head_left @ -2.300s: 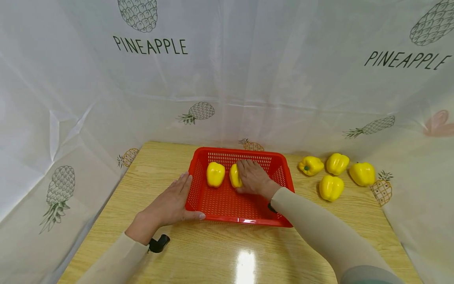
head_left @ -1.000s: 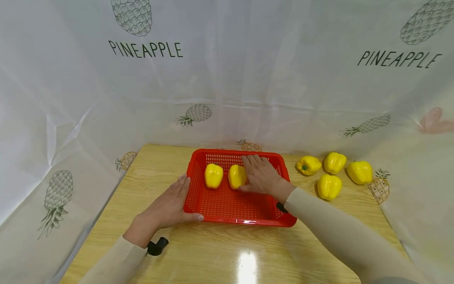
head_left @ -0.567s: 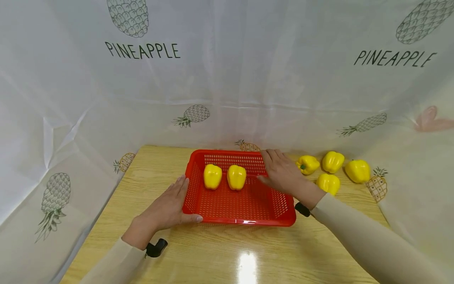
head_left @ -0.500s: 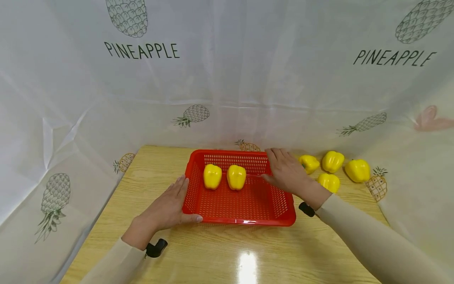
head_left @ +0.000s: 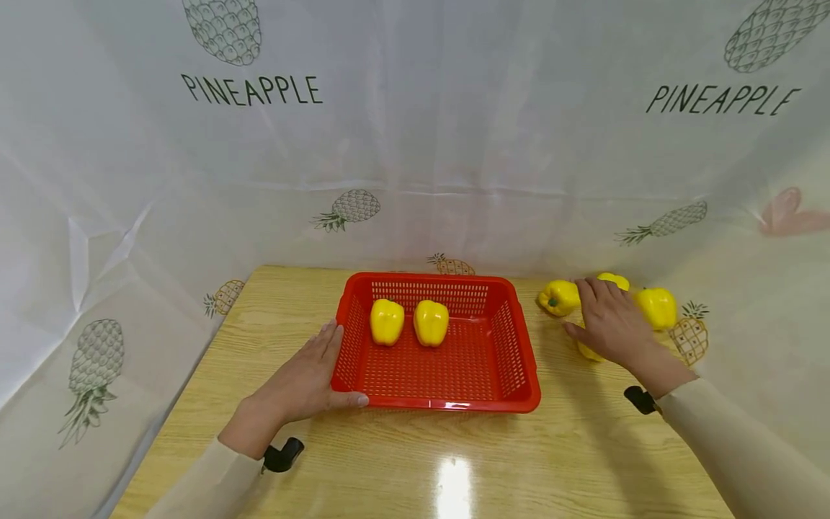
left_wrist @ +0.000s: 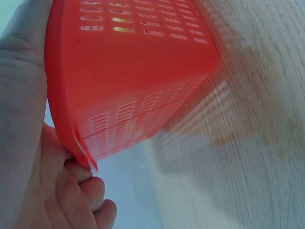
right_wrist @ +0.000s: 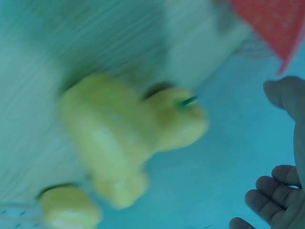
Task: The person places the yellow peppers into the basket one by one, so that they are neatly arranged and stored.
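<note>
A pale, creased sheet (head_left: 454, 144) hangs before me and along both sides of my light wooden tabletop (head_left: 363, 461) — I see grey and orange pineapples (head_left: 355, 206) printed on it, with the word PINEAPPLE (head_left: 251, 90) twice. A pink shape (head_left: 791, 215) shows at my right — and a white glare (head_left: 453, 486) lies nearest me.

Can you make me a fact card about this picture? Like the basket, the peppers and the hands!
Basket: red basket, on a wooden table
Inside: two yellow peppers
Outside: four more yellow peppers, some partly covered
Left hand: left hand touches the basket's left side
Right hand: right hand over the outside peppers, holding nothing
</note>
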### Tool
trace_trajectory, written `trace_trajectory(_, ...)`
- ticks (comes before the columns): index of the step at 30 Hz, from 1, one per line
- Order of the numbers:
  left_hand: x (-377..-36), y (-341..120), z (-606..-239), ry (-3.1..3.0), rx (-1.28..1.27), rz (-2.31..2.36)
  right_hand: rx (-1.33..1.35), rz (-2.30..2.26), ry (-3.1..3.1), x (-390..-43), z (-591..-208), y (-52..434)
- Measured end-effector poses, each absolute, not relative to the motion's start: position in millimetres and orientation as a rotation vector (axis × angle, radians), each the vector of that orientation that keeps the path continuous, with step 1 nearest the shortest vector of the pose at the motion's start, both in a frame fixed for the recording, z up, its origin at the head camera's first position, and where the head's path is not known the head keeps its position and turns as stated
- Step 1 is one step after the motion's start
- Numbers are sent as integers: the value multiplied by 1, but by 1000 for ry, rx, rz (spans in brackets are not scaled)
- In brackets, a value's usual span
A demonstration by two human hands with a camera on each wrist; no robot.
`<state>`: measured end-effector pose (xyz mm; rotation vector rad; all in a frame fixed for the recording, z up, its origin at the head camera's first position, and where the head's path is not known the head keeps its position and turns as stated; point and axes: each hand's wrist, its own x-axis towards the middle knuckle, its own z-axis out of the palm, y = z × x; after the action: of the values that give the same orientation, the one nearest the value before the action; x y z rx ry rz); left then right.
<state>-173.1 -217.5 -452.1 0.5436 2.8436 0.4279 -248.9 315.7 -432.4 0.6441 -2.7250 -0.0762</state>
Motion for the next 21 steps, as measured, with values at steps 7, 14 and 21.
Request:
trace_trajectory(7, -173, -218, -452, 2849, 549, 419, 606, -213, -2769, -239, -450, 360)
trace_trajectory(14, -174, -218, -454, 2854, 563, 415, 547, -252, -2904, -235, -469, 375)
trace_trajectory(21, -174, -217, -452, 2842, 548, 420, 530, -206, -2922, -236, -487, 381)
